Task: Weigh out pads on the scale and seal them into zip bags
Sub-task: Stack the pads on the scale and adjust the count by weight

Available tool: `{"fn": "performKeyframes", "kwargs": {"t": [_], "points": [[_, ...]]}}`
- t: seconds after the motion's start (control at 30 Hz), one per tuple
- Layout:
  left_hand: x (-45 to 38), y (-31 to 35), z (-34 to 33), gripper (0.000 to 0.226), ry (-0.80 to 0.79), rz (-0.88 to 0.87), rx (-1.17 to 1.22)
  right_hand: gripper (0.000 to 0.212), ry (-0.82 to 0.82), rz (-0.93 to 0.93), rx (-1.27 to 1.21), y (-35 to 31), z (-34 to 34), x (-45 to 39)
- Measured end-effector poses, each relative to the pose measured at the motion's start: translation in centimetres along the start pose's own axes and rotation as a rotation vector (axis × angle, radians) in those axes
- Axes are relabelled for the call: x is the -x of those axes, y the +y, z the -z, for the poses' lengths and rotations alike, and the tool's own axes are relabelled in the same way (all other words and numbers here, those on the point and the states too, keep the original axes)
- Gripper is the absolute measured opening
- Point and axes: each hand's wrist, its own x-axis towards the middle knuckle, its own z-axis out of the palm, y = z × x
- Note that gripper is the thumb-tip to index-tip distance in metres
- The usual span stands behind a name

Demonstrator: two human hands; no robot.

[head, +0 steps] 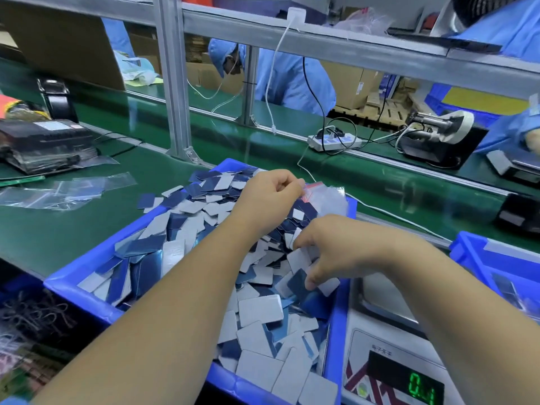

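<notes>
Pads (257,311) are pinched by the right hand (330,252) over the heaped blue bin (73,280), while a zip bag (327,200), partly filled, is gripped by the left hand (268,197). Beside the bin, the scale (388,331) reads near zero, so weighing and sealing seemingly remain.

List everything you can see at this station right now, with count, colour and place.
pads: many, grey and dark blue, heaped in the bin
bin: one, blue, front centre on the belt
zip bag: one, clear with red strip, over the bin's far corner, in the left hand
scale: one, white, right of the bin, green digits lit
empty zip bags: several, clear, on the green belt at left
power strip: one, white, far side of belt
second bin: one, blue, far right
left hand: pinches the bag
right hand: grips pads
</notes>
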Motion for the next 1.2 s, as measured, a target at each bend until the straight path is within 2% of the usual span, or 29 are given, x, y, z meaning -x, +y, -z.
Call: {"fn": "performKeyframes", "kwargs": {"t": [0.13, 0.2, 0.3, 0.37, 0.4, 0.57, 0.7, 0.87, 0.97, 1.1, 1.2], "points": [[0.0, 0.0, 0.0, 0.03, 0.025, -0.005, 0.006, 0.029, 0.128, -0.018, -0.209, 1.3, 0.0, 0.4], [-0.2, -0.1, 0.1, 0.03, 0.062, 0.009, 0.01, 0.023, 0.239, -0.08, -0.463, 2.1, -0.3, 0.6], [-0.5, -0.4, 0.1, 0.027, 0.098, 0.019, 0.014, 0.01, 0.453, -0.123, -1.01, 2.5, -1.0, 0.6], [-0.5, -0.5, 0.2, 0.031, 0.097, 0.053, 0.035, 0.02, 0.512, -0.154, -1.295, 2.6, -1.3, 0.3], [-0.5, -0.4, 0.3, 0.032, 0.083, 0.082, 0.068, 0.023, 0.525, -0.167, -1.335, 2.4, -1.4, 0.3], [-0.5, 0.3, 0.2, 0.037, -0.147, 0.252, 0.275, 0.007, 0.679, -0.212, -1.375, 2.0, -1.7, -0.2], [0.7, 0.7, -0.4, 0.034, -0.37, 0.193, 0.319, 0.011, 0.735, -0.241, -1.442, 2.4, -1.5, 0.6], [0.6, 3.4, -2.1, 0.03, -0.385, 0.15, 0.168, 0.008, 0.764, -0.208, -1.403, 3.9, -0.7, 3.3], [0.7, 5.6, -4.3, 0.042, -0.413, 0.111, 0.123, 0.008, 0.758, -0.195, -1.368, 5.7, -0.4, 6.1], [1.7, 7.0, -9.0, 0.064, -0.439, 0.084, 0.083, 0.033, 0.746, -0.257, -1.281, 8.6, -0.5, 10.3], [2.3, 6.9, -12.2, 0.063, -0.477, 0.035, -0.072, 0.037, 0.706, -0.324, -1.063, 10.4, -1.3, 12.5]]}}
